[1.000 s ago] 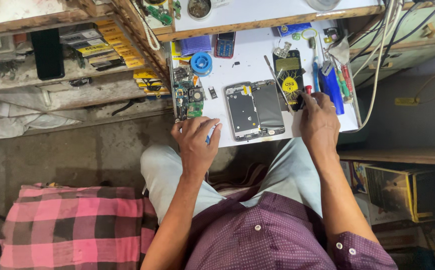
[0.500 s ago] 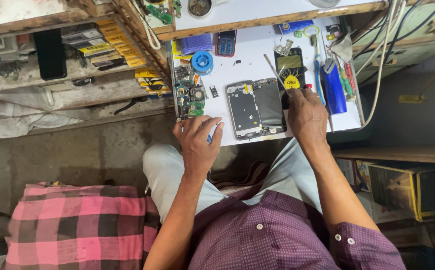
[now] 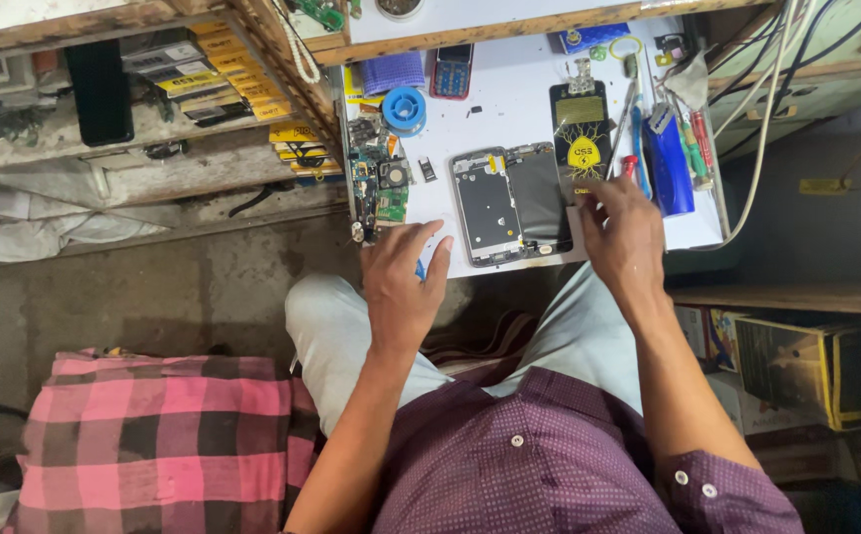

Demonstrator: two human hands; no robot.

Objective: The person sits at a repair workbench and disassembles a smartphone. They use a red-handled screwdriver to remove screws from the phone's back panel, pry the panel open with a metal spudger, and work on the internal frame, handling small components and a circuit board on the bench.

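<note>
While the opened phone [image 3: 490, 208] lies near the counter's [image 3: 509, 69] front edge, the left hand [image 3: 401, 282] rests at that edge, fingers curled around a small blue tool [image 3: 419, 268]. The right hand [image 3: 623, 232] hovers spread and empty over the black pad [image 3: 581, 133] beside the phone. The phone looks light, stiff and fragile; it is likely best gripped by its long side edges, clear of the exposed interior.

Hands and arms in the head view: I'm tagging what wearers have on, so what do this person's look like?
Both hands are bare: the left hand and the right hand show no gloves, rings or watch that I can make out. The forearms are uncovered. A purple shirt with a fine dotted pattern and pale buttons covers the upper arms, its sleeves rolled up around the elbows.
</note>
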